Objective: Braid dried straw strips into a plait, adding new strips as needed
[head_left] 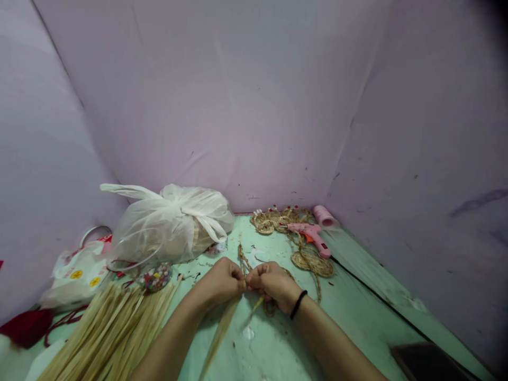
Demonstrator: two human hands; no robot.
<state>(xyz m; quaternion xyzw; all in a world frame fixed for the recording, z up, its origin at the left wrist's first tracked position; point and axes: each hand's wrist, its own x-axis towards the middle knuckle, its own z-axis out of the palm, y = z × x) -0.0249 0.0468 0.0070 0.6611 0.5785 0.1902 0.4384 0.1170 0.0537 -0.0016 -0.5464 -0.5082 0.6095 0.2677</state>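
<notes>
My left hand [224, 280] is closed in a pinch on a flat dried-fibre strip [222, 330], whose loose tail hangs toward the table's front. Close beside it, my right hand [274, 283], with a black band on the wrist, pinches the same fibre work. A short yellowish end [257, 304] sticks out below the right fingers. Between and beyond the fingertips runs a narrow twisted or braided fibre cord [243, 256]. More braided cord [318, 288] lies right of the right hand. My fingers cover the point where the strands meet.
A tied white plastic bag [174, 222] stands back left, near a round container of beads [155, 278] and a bundle of fibre strips [107, 333]. Back right are a pink glue gun [311, 235] with a black cable, coiled braid pieces [313, 263] and a pink spool [324, 216]. Walls enclose the table.
</notes>
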